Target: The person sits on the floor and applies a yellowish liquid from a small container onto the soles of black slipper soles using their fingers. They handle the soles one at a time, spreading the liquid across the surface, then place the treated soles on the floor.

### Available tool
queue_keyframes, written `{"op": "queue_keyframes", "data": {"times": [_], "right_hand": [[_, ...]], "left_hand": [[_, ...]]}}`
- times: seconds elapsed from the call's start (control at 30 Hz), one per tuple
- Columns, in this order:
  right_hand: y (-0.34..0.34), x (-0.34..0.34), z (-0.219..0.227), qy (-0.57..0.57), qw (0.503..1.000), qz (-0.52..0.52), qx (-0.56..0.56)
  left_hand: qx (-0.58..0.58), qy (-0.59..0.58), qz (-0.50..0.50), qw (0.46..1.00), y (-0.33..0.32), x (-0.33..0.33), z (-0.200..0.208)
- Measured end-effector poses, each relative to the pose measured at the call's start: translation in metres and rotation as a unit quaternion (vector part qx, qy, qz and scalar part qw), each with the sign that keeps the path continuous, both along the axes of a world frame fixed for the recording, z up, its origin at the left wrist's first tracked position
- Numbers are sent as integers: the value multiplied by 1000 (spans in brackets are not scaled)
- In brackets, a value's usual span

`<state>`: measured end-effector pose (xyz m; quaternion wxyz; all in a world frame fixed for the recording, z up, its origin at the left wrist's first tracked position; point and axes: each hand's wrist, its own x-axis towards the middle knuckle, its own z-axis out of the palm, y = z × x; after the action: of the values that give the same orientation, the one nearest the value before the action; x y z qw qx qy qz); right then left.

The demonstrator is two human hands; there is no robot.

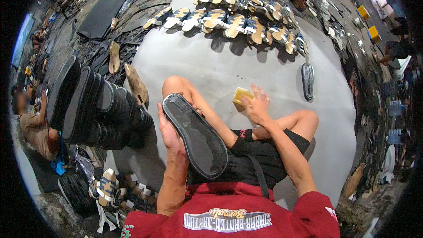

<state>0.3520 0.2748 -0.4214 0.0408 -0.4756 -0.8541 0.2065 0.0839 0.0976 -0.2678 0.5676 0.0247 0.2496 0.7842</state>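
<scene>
**Left hand grips a sole; right hand is at a yellow tub**

Clock directions are taken from the middle of the head view, with 12 at the top. The left hand [171, 134], toward 8 o'clock, is wrapped around a black sole [199, 143]: the palm runs along the near left edge and fingertips show over the opposite edge. The sole lies tilted just toward 7 o'clock, its narrow end pointing to 11, its broad end to 5 above the black shorts [269, 161]. Its rim looks pale and glossy around the narrow end.

The right hand [258, 105], at 3 o'clock, has its fingers partly spread over the right side of the tub [241, 97]. It is blurred, so I cannot tell whether they pinch anything.

The tub sits on a grey mat [220, 64]. A second sole [308, 82] lies on the mat between 2 and 3, well apart from the hands. Sandals [235, 25] stand in rows between 12 and 1. At 9 are stacked soles [79, 105], with two foot-shaped lasts [135, 84] near 10 and a loose sandal [106, 188] at 8. Farther out at 9 sits another person [37, 130]; yellow boxes [374, 34] stand at 2.
</scene>
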Motion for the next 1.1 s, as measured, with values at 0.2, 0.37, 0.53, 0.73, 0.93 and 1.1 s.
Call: {"op": "queue_keyframes", "data": {"times": [0.2, 0.37, 0.53, 0.73, 0.93, 1.1], "right_hand": [[8, 17, -28, 37, 998, -49, -26], [-2, 6, -18, -4, 999, 14, 48], [-9, 15, 0, 131, 986, -99, 8], [-15, 8, 43, 438, 787, -190, -391], [-58, -46, 217, 556, 743, 60, -368], [-106, -83, 247, 259, 954, 148, -16]], "left_hand": [[-46, -32, 18, 998, 13, 9, -11], [-53, -42, 31, 997, 20, 22, -12], [-78, 29, 91, 992, 10, 13, 0], [-87, -2, 113, 990, 20, 32, 23], [-7, 73, 88, 993, 22, 56, 58], [25, 55, 74, 995, 18, 70, 69]]}}
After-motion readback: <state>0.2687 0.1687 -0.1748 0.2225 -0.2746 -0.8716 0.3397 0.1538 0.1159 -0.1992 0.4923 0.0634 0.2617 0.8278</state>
